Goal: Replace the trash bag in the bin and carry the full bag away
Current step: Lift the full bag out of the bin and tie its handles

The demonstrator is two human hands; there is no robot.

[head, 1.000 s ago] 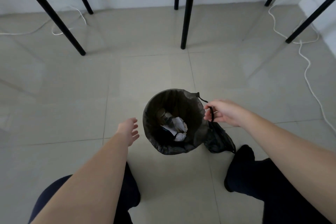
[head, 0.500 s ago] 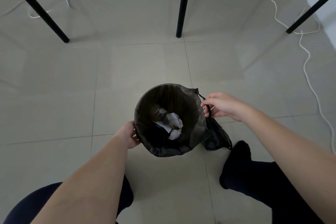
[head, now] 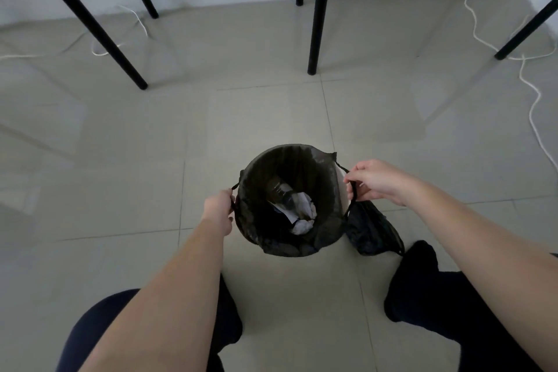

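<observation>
Trash bag (head: 324, 238), black, lines a round bin (head: 342, 190) standing on the tiled floor (head: 151, 166), between the person's two hands. Bag mouth is spread wide over the rim; a pale strip of the bin's wall shows at the right edge where the bag has pulled away. Inside: a clear plastic bottle (head: 282, 195) and crumpled white paper (head: 303, 225) lying low in the bag.

Left hand (head: 218, 209) is at the bag's left rim, fingers closed on the black drawstring loop (head: 233, 187) there. Right hand (head: 376, 180) is at the right rim, thumb and fingers pinched on the drawstring (head: 353, 190) on that side, which runs taut up to the bag's corner. The bag thus sits directly between the two grips, both at rim height.

A second black bag (head: 373, 232) lies crumpled on the floor just beside the bin, below the right hand. Dark-trousered knees at the bottom of the view. Black table legs (head: 318, 9) and white cables (head: 536, 106) farther off by the wall.
</observation>
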